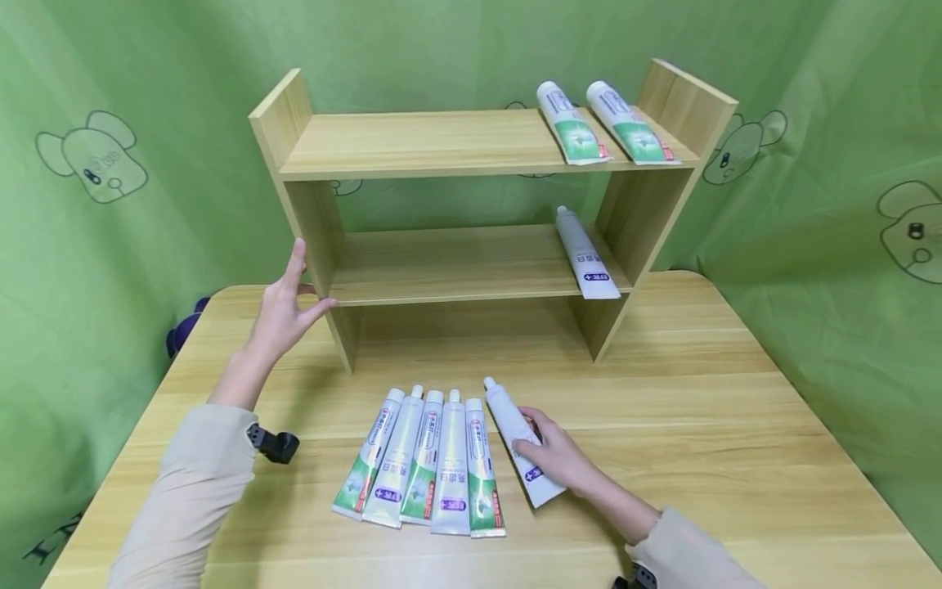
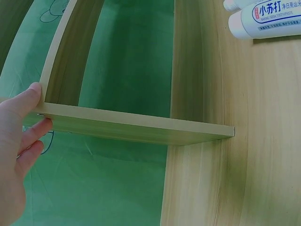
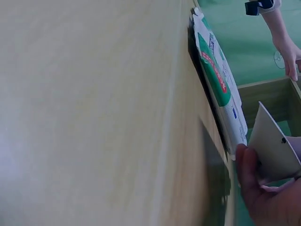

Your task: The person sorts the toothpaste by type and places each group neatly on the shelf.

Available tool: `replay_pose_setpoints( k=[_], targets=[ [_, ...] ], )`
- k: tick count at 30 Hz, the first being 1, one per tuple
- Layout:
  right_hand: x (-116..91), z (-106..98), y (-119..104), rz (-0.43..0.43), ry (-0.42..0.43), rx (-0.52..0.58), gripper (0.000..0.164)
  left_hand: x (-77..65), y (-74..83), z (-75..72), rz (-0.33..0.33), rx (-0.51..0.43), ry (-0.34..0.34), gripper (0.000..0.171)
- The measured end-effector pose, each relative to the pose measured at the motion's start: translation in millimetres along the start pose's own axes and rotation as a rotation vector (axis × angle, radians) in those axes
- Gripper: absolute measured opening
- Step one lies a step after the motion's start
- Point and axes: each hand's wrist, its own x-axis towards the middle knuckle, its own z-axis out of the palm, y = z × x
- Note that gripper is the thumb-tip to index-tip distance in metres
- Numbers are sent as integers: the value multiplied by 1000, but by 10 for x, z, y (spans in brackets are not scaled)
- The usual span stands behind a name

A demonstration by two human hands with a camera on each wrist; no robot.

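Note:
My left hand (image 1: 283, 311) pinches the left side panel of a two-tier wooden shelf (image 1: 456, 147), its thumb at the middle board's end and its fingers on the panel's outer face. In the left wrist view the same side panel (image 2: 136, 123) runs between thumb and fingers. To the right on the table, my right hand (image 1: 559, 454) grips a white and purple toothpaste tube (image 1: 508, 417) by its lower half, cap pointing toward the shelf. The right wrist view shows that tube's flat end (image 3: 273, 146) tilted up off the tabletop. Left of it, several toothpaste tubes (image 1: 415, 466) lie side by side, green-white alternating with purple-white.
Two green and white tubes (image 1: 570, 123) lie at the right of the top board. One purple and white tube (image 1: 586, 258) lies at the right of the middle board. The wooden table (image 1: 706, 393) stands before a green curtain (image 1: 441, 49).

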Motion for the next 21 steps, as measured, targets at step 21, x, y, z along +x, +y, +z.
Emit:
replay_pose_setpoints(
  k=[21],
  targets=[
    [-118,-421,-530,-105,-43,258,66,-20,24,-4,-38,-1,-8,113]
  ],
)
